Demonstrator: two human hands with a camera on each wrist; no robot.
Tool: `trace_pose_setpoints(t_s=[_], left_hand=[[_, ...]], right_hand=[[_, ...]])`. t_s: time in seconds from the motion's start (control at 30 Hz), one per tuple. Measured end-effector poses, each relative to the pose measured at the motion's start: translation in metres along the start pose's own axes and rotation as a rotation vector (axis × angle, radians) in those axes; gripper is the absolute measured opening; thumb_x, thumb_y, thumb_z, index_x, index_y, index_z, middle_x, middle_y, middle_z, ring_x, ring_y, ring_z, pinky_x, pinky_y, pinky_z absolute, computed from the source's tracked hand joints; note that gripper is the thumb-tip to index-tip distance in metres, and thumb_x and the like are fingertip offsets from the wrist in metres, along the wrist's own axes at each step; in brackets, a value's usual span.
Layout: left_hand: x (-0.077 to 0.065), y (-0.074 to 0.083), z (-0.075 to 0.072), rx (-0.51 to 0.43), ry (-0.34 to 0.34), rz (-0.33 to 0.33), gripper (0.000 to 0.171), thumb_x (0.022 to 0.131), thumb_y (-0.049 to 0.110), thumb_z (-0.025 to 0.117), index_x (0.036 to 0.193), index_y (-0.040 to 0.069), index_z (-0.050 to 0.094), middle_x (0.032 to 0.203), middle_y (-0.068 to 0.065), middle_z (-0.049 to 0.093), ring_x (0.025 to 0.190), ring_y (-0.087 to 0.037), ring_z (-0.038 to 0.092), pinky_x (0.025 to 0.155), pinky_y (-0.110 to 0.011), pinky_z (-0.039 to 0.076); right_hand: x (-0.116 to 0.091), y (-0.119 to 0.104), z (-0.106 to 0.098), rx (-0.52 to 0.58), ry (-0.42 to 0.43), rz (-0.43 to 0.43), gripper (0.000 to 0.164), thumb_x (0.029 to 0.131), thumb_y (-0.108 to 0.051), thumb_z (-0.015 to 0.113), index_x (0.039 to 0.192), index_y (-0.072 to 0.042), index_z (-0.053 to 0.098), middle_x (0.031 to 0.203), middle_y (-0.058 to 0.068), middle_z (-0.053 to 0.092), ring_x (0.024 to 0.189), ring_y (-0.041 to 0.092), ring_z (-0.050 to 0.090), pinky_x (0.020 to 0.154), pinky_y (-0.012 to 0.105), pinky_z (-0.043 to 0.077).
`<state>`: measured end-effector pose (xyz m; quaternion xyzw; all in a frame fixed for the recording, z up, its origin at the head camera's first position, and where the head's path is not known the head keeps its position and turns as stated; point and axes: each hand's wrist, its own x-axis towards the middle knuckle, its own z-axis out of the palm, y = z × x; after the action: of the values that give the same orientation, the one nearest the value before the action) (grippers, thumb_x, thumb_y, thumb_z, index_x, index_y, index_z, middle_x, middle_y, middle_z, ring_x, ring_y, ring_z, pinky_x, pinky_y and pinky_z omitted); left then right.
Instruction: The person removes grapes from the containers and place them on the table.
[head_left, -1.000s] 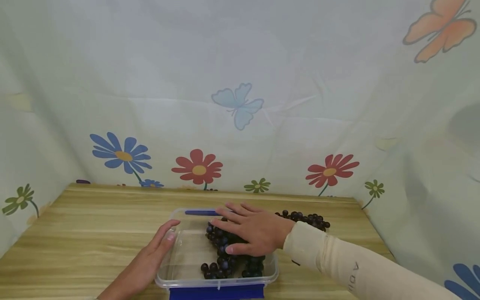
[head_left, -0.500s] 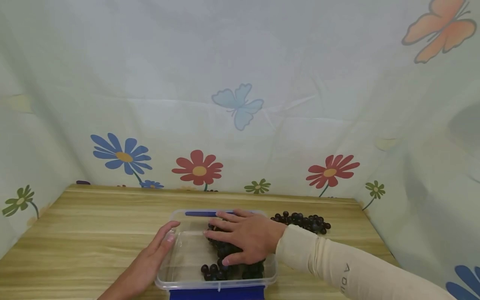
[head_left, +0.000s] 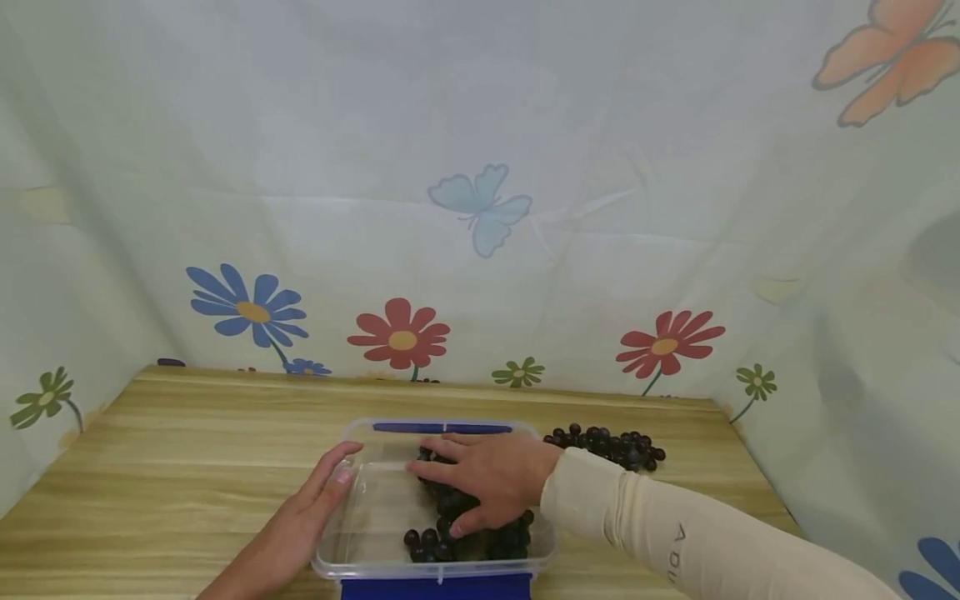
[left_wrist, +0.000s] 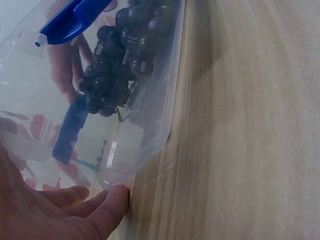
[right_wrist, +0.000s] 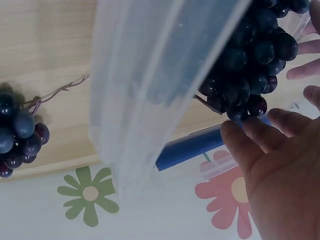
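Note:
A clear plastic storage box (head_left: 348,570) with blue latches stands near the front of the table, its top uncovered. Dark grapes (head_left: 426,546) lie in its right half. Over them my right hand (head_left: 495,477) rests with fingers spread, hiding much of the bunch; in the right wrist view its fingertips touch the lower grapes (right_wrist: 250,65). My left hand (head_left: 307,504) lies along the box's left wall, fingers fairly straight. From the left wrist view, the fingertips of that hand (left_wrist: 60,215) are at the box's lower corner.
A second bunch of dark grapes (head_left: 611,447) lies on the wooden table (head_left: 225,467), just right of the box; its stem (right_wrist: 62,89) points toward the box wall. A flower-printed cloth (head_left: 480,308) encloses the table at the back and sides.
My right hand has shifted a little left and nearer over the grapes, uncovering more of the far blue latch. The left hand and the box stay in place.

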<state>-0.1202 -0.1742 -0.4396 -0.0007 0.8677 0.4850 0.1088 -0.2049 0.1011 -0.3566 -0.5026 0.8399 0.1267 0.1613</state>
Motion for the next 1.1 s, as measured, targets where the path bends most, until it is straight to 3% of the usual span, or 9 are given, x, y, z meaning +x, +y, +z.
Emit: trace_pose_setpoints(t_s=[0.17, 0.3, 0.47, 0.6, 0.7, 0.8, 0.87, 0.97, 1.1], left_hand=[[0.0, 0.0, 0.001, 0.006, 0.011, 0.003, 0.054, 0.11, 0.063, 0.024, 0.159, 0.041, 0.028, 0.167, -0.026, 0.032, 0.144, -0.055, 0.044, 0.102, -0.075, 0.046], [0.001, 0.0, 0.001, 0.005, 0.005, -0.009, 0.055, 0.11, 0.064, 0.024, 0.159, 0.04, 0.027, 0.167, -0.027, 0.031, 0.144, -0.056, 0.044, 0.1, -0.076, 0.046], [0.001, -0.001, 0.001, 0.011, 0.006, -0.001, 0.054, 0.11, 0.063, 0.024, 0.159, 0.041, 0.027, 0.168, -0.027, 0.03, 0.145, -0.059, 0.041, 0.1, -0.079, 0.044], [0.001, 0.0, 0.0, 0.016, 0.003, -0.001, 0.055, 0.11, 0.063, 0.023, 0.159, 0.041, 0.027, 0.169, -0.026, 0.029, 0.146, -0.058, 0.039, 0.102, -0.08, 0.042], [0.001, 0.001, 0.0, 0.016, 0.003, -0.001, 0.055, 0.11, 0.064, 0.023, 0.159, 0.04, 0.027, 0.169, -0.026, 0.029, 0.147, -0.057, 0.039, 0.103, -0.079, 0.042], [0.0, 0.001, 0.0, 0.021, 0.007, 0.013, 0.054, 0.11, 0.063, 0.023, 0.159, 0.04, 0.027, 0.168, -0.026, 0.03, 0.146, -0.057, 0.039, 0.103, -0.079, 0.042], [0.0, 0.002, 0.0, 0.025, 0.009, 0.02, 0.054, 0.11, 0.062, 0.023, 0.159, 0.041, 0.027, 0.168, -0.027, 0.03, 0.145, -0.058, 0.04, 0.101, -0.08, 0.043], [-0.001, 0.002, 0.0, 0.024, 0.01, 0.023, 0.053, 0.11, 0.062, 0.023, 0.159, 0.041, 0.027, 0.168, -0.027, 0.03, 0.145, -0.058, 0.041, 0.101, -0.079, 0.043], [-0.001, 0.001, 0.0, 0.009, 0.012, 0.024, 0.053, 0.11, 0.062, 0.023, 0.159, 0.041, 0.028, 0.168, -0.026, 0.031, 0.145, -0.057, 0.042, 0.101, -0.078, 0.044]], right_hand=[[0.002, 0.002, 0.001, 0.064, 0.025, -0.067, 0.085, 0.099, -0.059, 0.062, 0.166, -0.041, 0.014, 0.175, -0.008, 0.022, 0.161, 0.01, 0.024, 0.118, 0.033, 0.047], [0.002, 0.004, 0.0, 0.122, 0.06, -0.067, 0.081, 0.101, -0.05, 0.065, 0.166, -0.037, 0.019, 0.173, -0.007, 0.027, 0.158, 0.011, 0.033, 0.121, 0.034, 0.043], [0.003, 0.003, -0.002, 0.049, 0.11, 0.098, 0.071, 0.102, -0.052, 0.062, 0.161, -0.024, 0.035, 0.159, 0.001, 0.049, 0.134, 0.015, 0.06, 0.109, 0.034, 0.054], [0.009, -0.003, -0.003, -0.01, 0.067, 0.231, 0.076, 0.1, -0.066, 0.056, 0.156, -0.017, 0.044, 0.149, 0.003, 0.06, 0.123, 0.016, 0.068, 0.103, 0.034, 0.058], [0.014, -0.007, -0.001, 0.023, -0.008, 0.313, 0.087, 0.095, -0.076, 0.053, 0.159, -0.018, 0.041, 0.133, 0.001, 0.072, 0.107, 0.014, 0.074, 0.093, 0.035, 0.061], [0.018, -0.009, 0.0, 0.112, -0.062, 0.357, 0.097, 0.091, -0.077, 0.057, 0.164, -0.019, 0.032, 0.129, -0.003, 0.073, 0.103, 0.012, 0.074, 0.093, 0.034, 0.061], [0.021, -0.008, 0.001, 0.174, -0.077, 0.353, 0.099, 0.09, -0.075, 0.063, 0.165, -0.021, 0.028, 0.136, -0.005, 0.07, 0.108, 0.011, 0.073, 0.096, 0.035, 0.06], [0.023, -0.005, 0.001, 0.201, -0.074, 0.287, 0.095, 0.09, -0.065, 0.071, 0.164, -0.025, 0.027, 0.157, -0.009, 0.054, 0.129, 0.012, 0.064, 0.11, 0.036, 0.053], [0.026, -0.003, -0.004, 0.179, -0.062, 0.172, 0.083, 0.093, -0.05, 0.076, 0.16, -0.025, 0.034, 0.16, -0.011, 0.049, 0.131, 0.011, 0.063, 0.111, 0.033, 0.052]])
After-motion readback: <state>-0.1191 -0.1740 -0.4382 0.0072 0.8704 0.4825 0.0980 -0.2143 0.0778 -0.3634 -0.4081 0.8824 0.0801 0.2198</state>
